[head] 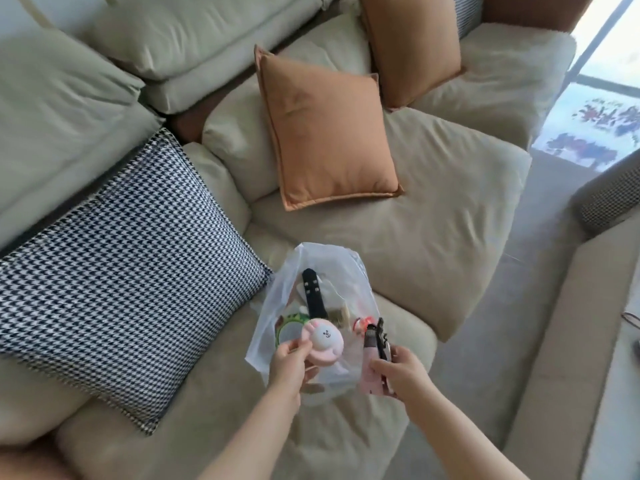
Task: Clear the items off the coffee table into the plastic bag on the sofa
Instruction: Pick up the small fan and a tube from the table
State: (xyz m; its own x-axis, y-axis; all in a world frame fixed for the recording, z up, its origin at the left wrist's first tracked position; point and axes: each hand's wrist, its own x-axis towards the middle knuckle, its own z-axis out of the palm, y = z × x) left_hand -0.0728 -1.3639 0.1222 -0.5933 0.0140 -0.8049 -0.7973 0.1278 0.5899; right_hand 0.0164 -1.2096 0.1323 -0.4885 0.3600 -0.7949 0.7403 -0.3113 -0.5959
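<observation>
Both your hands hold items over the open bag (pixel 277 308) on the sofa (pixel 433 209).

Your left hand (pixel 289 358) pinches a round pink toy (pixel 323 342) at the bag's mouth; your right hand (pixel 401 370) grips a pink case (pixel 372 370) and something dark beside it, which is too blurred to name. A black strap (pixel 313 294) and a green-rimmed mirror (pixel 287 329) lie inside the bag. The bag sits on a beige seat cushion, just right of a checked pillow (pixel 114 271). Two orange pillows (pixel 325 140) lie farther back. Grey floor runs to the right, toward a window (pixel 609 81).
</observation>
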